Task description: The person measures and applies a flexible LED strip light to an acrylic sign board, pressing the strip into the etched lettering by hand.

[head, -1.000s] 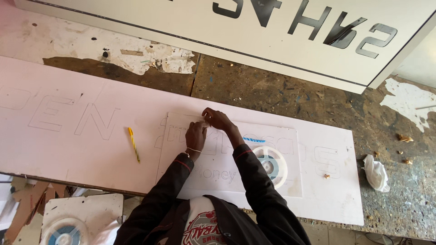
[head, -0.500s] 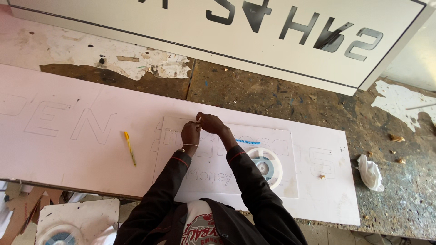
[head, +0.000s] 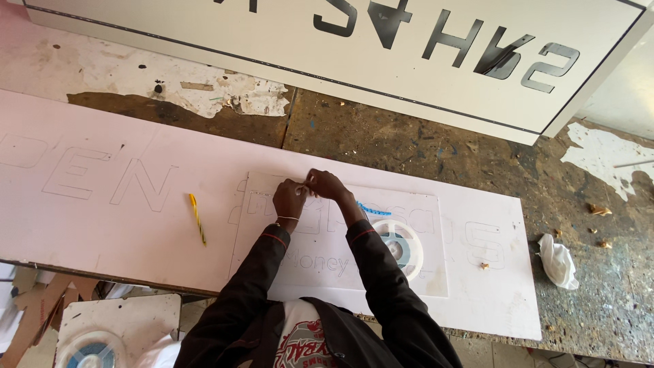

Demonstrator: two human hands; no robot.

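Note:
A long pale pink board with outlined letters lies across the workbench. A smaller pale sheet rests on top of it. My left hand and my right hand meet at that sheet's top edge. The fingertips of both pinch a small thin pale strip, too small to make out further. A white reel with a wound strip sits on the sheet just right of my right forearm. A short blue strip trails from behind my right wrist.
A yellow pencil-like tool lies on the board left of my hands. A large white sign panel with cut-out characters lies along the far side. A crumpled white rag and small scraps sit on the worn bench at right. Another reel lies below the bench.
Both hands stay together at the sheet's top edge, with only small finger movements. The view has shifted slightly.

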